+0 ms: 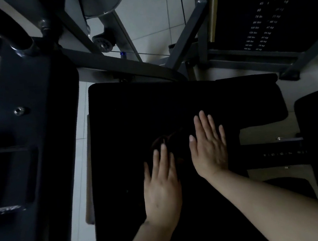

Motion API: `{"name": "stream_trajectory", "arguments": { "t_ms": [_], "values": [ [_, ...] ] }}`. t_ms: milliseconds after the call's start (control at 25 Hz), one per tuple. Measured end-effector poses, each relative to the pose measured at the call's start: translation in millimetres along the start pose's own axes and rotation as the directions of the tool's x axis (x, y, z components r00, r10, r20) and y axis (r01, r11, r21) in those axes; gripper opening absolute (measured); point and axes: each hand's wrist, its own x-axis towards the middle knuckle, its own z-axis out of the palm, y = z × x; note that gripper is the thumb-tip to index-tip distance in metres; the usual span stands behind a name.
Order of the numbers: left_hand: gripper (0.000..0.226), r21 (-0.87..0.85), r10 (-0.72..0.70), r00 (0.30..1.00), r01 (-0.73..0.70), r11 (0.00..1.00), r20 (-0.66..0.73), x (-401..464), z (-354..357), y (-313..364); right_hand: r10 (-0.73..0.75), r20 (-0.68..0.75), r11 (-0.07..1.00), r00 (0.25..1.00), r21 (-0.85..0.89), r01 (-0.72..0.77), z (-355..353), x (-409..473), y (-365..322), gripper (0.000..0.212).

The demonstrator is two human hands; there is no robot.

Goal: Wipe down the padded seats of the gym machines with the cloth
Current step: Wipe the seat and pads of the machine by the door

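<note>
Both hands, left hand (161, 189) and right hand (209, 144), lay flat, fingers apart, on the black padded seat (134, 111). A dark crumpled cloth (167, 138) sat faintly between their fingertips; ungrasped, it could slip off unnoticed.

A single head-worn wide-angle camera looks steeply down from close above the black padded seat (153, 105), which fills the centre of the view. Machine frame (28, 112) and tiled floor (151, 15) crowd the bent edges.
</note>
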Motion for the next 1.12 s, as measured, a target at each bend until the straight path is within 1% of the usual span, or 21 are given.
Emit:
{"name": "stream_trajectory", "arguments": {
  "t_ms": [40,80,120,200,240,280,320,360,440,480,520,600,680,720,800,880,920,1000,1080,1120],
  "values": [
    [0.051,0.017,0.043,0.999,-0.044,0.999,0.027,-5,0,-4,-0.002,0.009,1.000,1.000,-0.012,0.002,1,-5,0,0.057],
    [0.049,0.028,0.076,0.997,-0.077,0.997,0.018,4,-2,-8,0.003,0.014,1.000,1.000,-0.021,-0.002,2,-6,0,0.057],
    [0.049,0.035,0.082,0.997,-0.082,0.996,0.003,23,-7,-12,0.004,0.014,1.000,1.000,-0.025,-0.004,3,-5,1,0.057],
    [0.055,0.044,0.064,0.998,-0.062,0.997,-0.026,91,-22,-19,0.003,-0.007,1.000,1.000,-0.019,-0.003,3,-2,3,0.056],
    [0.056,0.038,0.027,0.997,-0.024,0.999,-0.068,131,-31,-22,0.000,-0.018,1.000,1.000,-0.015,0.000,3,-2,4,0.056],
    [0.057,0.030,-0.020,0.997,0.022,0.999,-0.069,167,-41,-24,-0.003,-0.025,1.000,1.000,-0.017,0.003,3,-2,3,0.056],
    [0.057,0.028,-0.068,0.997,0.069,0.997,-0.026,195,-49,-23,-0.008,-0.029,1.000,1.000,-0.026,0.007,4,-2,3,0.055],
    [0.057,0.011,-0.118,0.993,0.118,0.993,-0.014,211,-52,-22,-0.011,-0.033,1.000,0.999,-0.030,0.010,4,-2,3,0.055],
    [0.058,0.002,-0.228,0.972,0.229,0.974,-0.063,204,-46,-18,-0.016,-0.045,1.000,0.999,-0.008,0.015,3,-1,4,0.055],
    [0.057,0.012,-0.272,0.956,0.274,0.962,-0.108,183,-37,-13,-0.017,-0.046,1.000,0.999,0.004,0.018,3,-1,5,0.055],
    [0.056,0.029,-0.286,0.948,0.293,0.956,-0.142,155,-27,-7,-0.016,-0.043,1.000,0.999,0.004,0.016,3,-2,5,0.055],
    [0.051,0.038,-0.231,0.957,0.241,0.970,-0.178,88,-8,2,-0.009,-0.035,1.000,0.999,-0.020,0.009,3,-3,4,0.056],
    [0.051,0.053,-0.120,0.987,0.126,0.991,-0.108,33,0,3,-0.004,-0.021,0.999,1.000,-0.034,0.003,3,-3,3,0.056],
    [0.052,0.069,-0.074,0.995,0.078,0.995,-0.061,20,2,-1,-0.003,-0.011,0.999,1.000,-0.036,0.002,3,-3,3,0.056],
    [0.050,0.087,-0.010,0.999,0.014,0.996,-0.043,31,-4,-12,0.000,-0.006,0.999,1.000,-0.037,0.000,4,-4,2,0.056],
    [0.049,0.082,-0.028,0.997,0.034,0.996,-0.067,83,-17,-23,0.000,-0.016,1.000,1.000,-0.028,0.000,4,-5,3,0.056],
    [0.051,0.065,-0.065,0.993,0.071,0.995,-0.099,120,-25,-31,-0.005,-0.026,1.000,1.000,-0.020,0.005,4,-5,4,0.056],
    [0.053,0.019,-0.171,0.982,0.173,0.985,-0.078,182,-45,-41,-0.012,-0.038,1.000,0.999,0.001,0.012,5,-4,4,0.055],
    [0.053,-0.022,-0.231,0.969,0.230,0.973,-0.082,198,-50,-42,-0.007,-0.053,1.000,0.999,0.020,0.008,5,-2,5,0.055],
    [0.053,-0.029,-0.257,0.959,0.256,0.966,-0.115,185,-45,-40,-0.009,-0.059,1.000,0.998,0.022,0.010,5,-3,6,0.055]
  ]
}}
